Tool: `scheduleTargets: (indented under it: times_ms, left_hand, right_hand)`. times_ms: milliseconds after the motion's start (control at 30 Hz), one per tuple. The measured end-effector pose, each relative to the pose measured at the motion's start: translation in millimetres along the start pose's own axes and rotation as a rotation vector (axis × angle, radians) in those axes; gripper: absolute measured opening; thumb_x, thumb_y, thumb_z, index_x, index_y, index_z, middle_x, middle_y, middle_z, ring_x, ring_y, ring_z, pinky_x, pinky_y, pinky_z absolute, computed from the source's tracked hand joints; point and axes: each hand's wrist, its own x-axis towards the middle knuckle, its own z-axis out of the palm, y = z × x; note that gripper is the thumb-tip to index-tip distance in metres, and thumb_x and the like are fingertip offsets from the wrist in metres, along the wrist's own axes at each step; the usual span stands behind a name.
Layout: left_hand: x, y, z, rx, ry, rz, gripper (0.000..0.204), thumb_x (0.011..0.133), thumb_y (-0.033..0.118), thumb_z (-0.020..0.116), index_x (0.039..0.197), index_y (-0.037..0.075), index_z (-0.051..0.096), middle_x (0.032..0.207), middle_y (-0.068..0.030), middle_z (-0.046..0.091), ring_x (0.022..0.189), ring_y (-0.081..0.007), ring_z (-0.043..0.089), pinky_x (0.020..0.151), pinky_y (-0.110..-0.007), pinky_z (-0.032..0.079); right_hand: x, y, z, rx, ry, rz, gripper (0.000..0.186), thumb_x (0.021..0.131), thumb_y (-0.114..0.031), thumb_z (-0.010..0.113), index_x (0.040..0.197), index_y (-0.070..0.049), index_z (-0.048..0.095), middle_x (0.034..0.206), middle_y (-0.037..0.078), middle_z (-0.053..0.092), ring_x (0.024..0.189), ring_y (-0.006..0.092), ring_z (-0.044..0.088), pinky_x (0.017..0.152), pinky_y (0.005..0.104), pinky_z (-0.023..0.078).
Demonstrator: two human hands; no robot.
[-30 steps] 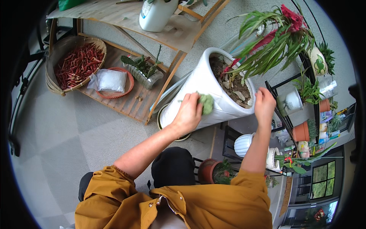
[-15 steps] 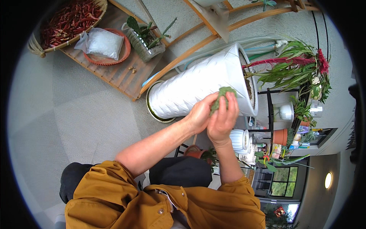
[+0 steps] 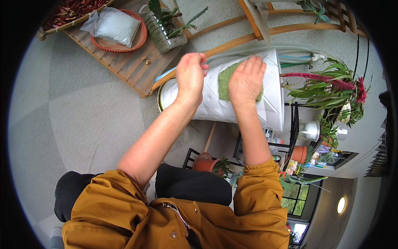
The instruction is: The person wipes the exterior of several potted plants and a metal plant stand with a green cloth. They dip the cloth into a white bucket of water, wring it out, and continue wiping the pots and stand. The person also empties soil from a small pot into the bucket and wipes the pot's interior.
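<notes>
A tall white planter (image 3: 271, 103) with a diamond relief extends across the middle of the view, its rim to the right and its base to the left. Against its side lies a green knitted cloth (image 3: 224, 85), spread out. My right hand (image 3: 247, 81) rests flat on that cloth, fingers stretched and partly covering it. Beside it, over the planter's lower part, my left hand (image 3: 191, 81) is raised with loosely bent fingers and holds nothing. From the planter's mouth grows a leafy plant (image 3: 323, 85) with red flower heads.
A slatted wooden stand (image 3: 124, 64) carries a terracotta saucer (image 3: 143, 35) with a white plastic bag (image 3: 116, 27), and a cactus in a clear container (image 3: 166, 37). Hoses (image 3: 294, 59) run behind the planter. A black rack (image 3: 295, 120) with pots stands to the right.
The green cloth was bunched between both hands; now it lies spread against the planter beneath my right hand. My left hand has let go and moved left. The view has shifted slightly.
</notes>
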Motion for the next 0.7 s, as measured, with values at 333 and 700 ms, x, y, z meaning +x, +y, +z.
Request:
scheduleTargets:
  times_ms: [333,700]
  left_hand:
    - [-2,119,-11,-0.372,0.064,0.165,0.012,0.085,0.012,0.047,0.085,0.002,0.054,0.079,-0.0060,0.057,0.065,-0.0131,0.053,0.058,-0.027,0.042]
    - [37,167,-56,-0.657,0.081,0.278,0.012,0.084,0.016,0.053,0.078,0.007,0.054,0.072,-0.0056,0.057,0.062,-0.0149,0.053,0.055,-0.025,0.044]
  right_hand:
    - [-33,-44,15,0.114,-0.306,-0.536,0.047,0.084,-0.019,0.042,0.122,0.009,0.049,0.133,0.025,0.042,0.128,0.0382,0.034,0.109,0.0490,0.017]
    - [30,-48,31,-0.112,-0.182,-0.210,0.043,0.087,-0.024,0.034,0.101,0.005,0.062,0.108,0.023,0.058,0.105,0.0363,0.051,0.096,0.0459,0.031]
